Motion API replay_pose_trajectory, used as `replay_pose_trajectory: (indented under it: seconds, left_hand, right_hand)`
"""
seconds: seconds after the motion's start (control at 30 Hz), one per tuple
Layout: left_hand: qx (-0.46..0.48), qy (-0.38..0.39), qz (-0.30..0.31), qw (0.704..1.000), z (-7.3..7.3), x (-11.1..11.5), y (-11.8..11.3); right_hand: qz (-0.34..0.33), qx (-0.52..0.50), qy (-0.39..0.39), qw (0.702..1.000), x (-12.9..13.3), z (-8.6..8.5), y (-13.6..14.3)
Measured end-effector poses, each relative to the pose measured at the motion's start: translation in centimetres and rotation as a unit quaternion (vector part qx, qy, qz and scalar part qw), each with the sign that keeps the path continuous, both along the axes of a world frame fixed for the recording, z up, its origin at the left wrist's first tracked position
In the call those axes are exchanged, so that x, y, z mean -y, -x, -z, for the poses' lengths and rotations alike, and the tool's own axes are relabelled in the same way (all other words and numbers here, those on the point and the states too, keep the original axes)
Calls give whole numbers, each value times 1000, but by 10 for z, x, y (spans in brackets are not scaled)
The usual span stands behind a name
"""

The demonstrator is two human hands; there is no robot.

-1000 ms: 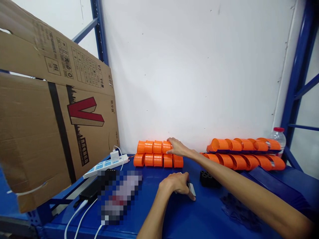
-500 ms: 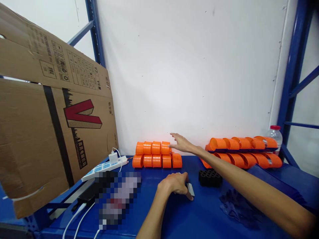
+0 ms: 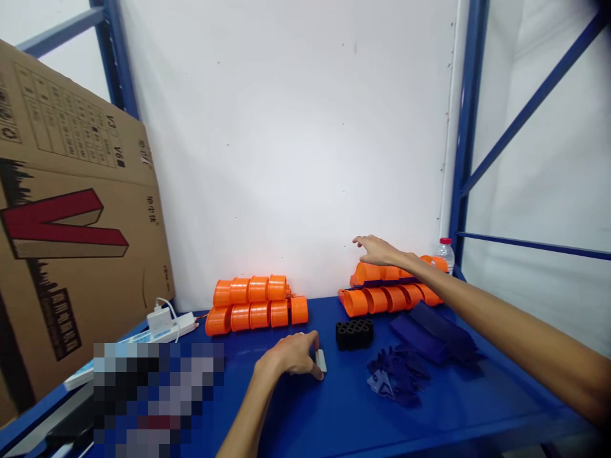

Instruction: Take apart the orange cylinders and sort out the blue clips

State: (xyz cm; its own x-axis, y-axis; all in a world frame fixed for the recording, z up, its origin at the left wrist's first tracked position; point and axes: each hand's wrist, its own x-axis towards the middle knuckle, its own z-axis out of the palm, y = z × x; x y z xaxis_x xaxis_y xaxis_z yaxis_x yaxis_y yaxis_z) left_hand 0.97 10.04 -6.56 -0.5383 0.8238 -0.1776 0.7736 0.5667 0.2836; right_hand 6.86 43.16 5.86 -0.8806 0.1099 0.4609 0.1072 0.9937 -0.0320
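Observation:
My left hand [image 3: 293, 355] is low over the blue table [image 3: 348, 416], its thumb and fingers closed round a small white block [image 3: 321, 360]. Above the right-hand orange rings [image 3: 356, 303], my right hand [image 3: 375, 249] hovers with its fingers apart and holds nothing. Just right of the white block sits a cluster of black tubes [image 3: 354, 334]. On the left, more orange rings [image 3: 259, 314] stand in two stacked rows against the wall.
A large cardboard box [image 3: 86, 286] and a white power strip [image 3: 184, 329] are at the left. Dark blue pieces [image 3: 398, 375] and flat blue sheets [image 3: 439, 334] lie at the right. A red-capped bottle [image 3: 445, 254] stands behind.
The view has turned to the right, so the box and table things sit further left. My right hand has moved right, from beside the left rings to above the right ones.

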Motion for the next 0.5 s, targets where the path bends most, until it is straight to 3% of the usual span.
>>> replay_pose_trajectory:
  seconds: [0.2, 0.37, 0.5]
  left_hand:
    - [-8, 10, -2, 1000, -5, -1, -5]
    - [-8, 14, -5, 1000, -9, -2, -8]
    - [-15, 25, -4, 1000, -10, -3, -9]
  right_hand:
    - [5, 40, -24, 999, -4, 15, -24]
    - [16, 97, -30, 995, -2, 27, -19]
    - [15, 82, -25, 996, -13, 44, -11]
